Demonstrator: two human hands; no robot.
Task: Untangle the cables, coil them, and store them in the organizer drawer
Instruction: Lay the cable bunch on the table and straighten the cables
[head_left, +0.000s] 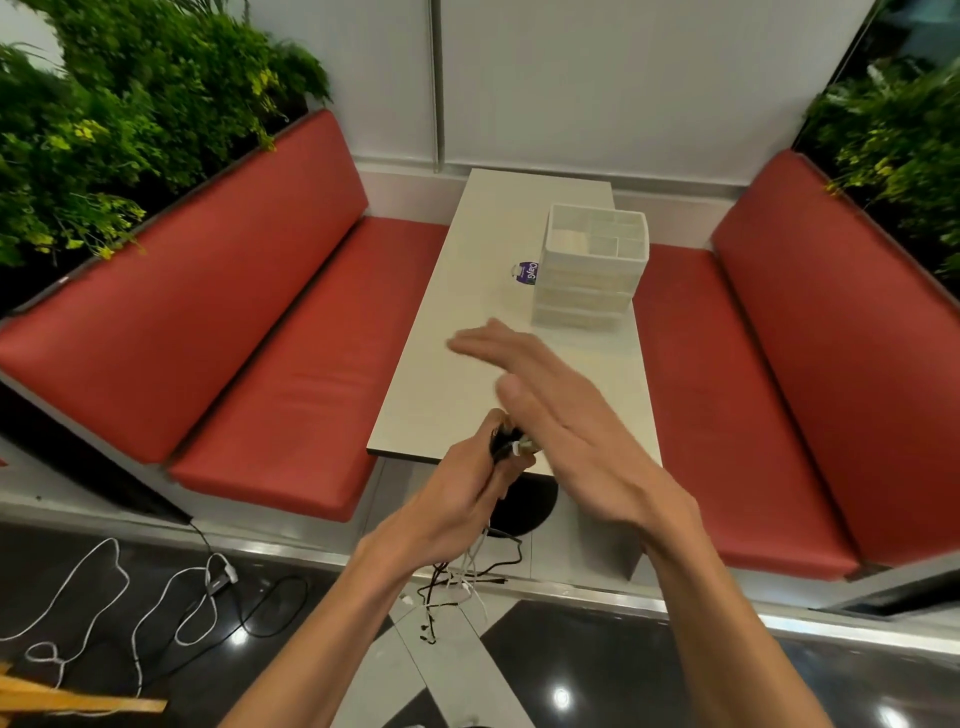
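Several cables (470, 569) dangle below the left hand (462, 493) gripping their ends.

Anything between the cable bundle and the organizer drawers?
Only the open right hand, held over the white table between the black-and-white cable bundle in the left hand and the white plastic drawer organizer. Its drawers look closed.

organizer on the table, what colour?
White, drawers included. The organizer stands on the table; head view, the only one, shows it clearly.
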